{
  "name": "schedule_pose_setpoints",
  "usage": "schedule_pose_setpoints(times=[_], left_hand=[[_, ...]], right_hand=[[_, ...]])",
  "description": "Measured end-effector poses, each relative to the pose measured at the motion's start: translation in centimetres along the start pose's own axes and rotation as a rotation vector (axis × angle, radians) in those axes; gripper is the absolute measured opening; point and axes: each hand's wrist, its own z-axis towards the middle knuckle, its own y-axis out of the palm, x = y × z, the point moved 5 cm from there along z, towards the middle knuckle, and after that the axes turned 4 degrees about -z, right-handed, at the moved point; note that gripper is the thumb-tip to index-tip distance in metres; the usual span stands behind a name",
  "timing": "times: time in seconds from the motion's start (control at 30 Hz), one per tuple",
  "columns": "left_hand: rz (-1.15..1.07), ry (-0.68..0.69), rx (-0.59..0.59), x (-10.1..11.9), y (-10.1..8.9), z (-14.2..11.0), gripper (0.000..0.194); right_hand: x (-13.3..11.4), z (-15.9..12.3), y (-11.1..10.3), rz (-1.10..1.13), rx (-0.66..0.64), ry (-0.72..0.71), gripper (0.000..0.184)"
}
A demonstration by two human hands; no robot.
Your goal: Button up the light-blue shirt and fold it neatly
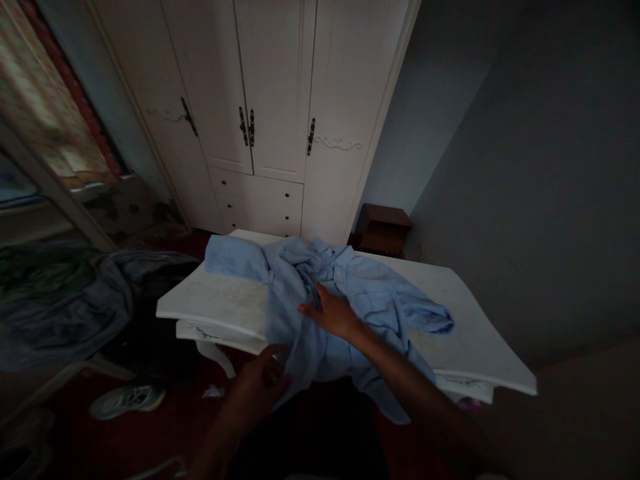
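The shirt (373,297) lies spread on the desk (227,299), not yet smoothed; right hand (333,313) open upon it, left hand (264,380) curled, grip indeterminate.

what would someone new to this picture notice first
Probably the light blue shirt spread over the white table in the middle, with the right hand over it and the left hand at its near left edge. Behind the table, the tall pale wardrobe with dark handles stands out too.
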Motion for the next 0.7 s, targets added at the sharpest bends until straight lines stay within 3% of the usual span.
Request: schedule_pose_setpoints(times=[0.13, 0.2, 0.23, 0.3, 0.37, 0.43, 0.5, 0.6, 0.7], left_hand=[[-0.152, 0.017, -0.354, 1.4, 3.8, -2.0, 0.05], [-0.232, 0.001, -0.394, 1.3, 4.6, -1.7, 0.045], [-0.249, -0.003, -0.322, 0.9, 4.4, -1.1, 0.043], [-0.224, 0.011, -0.024, -0.5, 2.7, 0.3, 0.043], [-0.137, 0.002, 0.32, -2.3, 0.4, 1.0, 0.046], [-0.03, -0.057, 0.534, -3.9, -1.0, 0.8, 0.052], [0.048, -0.118, 0.557, -4.8, -1.0, 0.5, 0.057], [0.059, -0.127, 0.434, -5.0, 1.0, 0.5, 0.059], [0.016, -0.159, 0.416, -5.4, 2.9, 1.1, 0.068]], right_hand=[[1.3, 0.6, 0.9, 0.427, -0.091, 0.082, 0.062], [2.3, 0.2, 0.3, 0.784, -0.093, 0.17, 0.053], [2.9, -0.2, -0.3, 0.935, -0.049, 0.216, 0.047], [4.2, -1.3, -1.7, 1.111, 0.079, 0.298, 0.039], [5.3, -2.7, -2.6, 1.137, 0.171, 0.367, 0.039], [6.2, -4.0, -2.7, 1.116, 0.217, 0.421, 0.042], [7.0, -5.0, -2.3, 1.093, 0.255, 0.481, 0.047], [8.1, -5.9, -1.6, 1.086, 0.313, 0.566, 0.052], [8.5, -6.6, -1.3, 1.109, 0.309, 0.599, 0.052]])
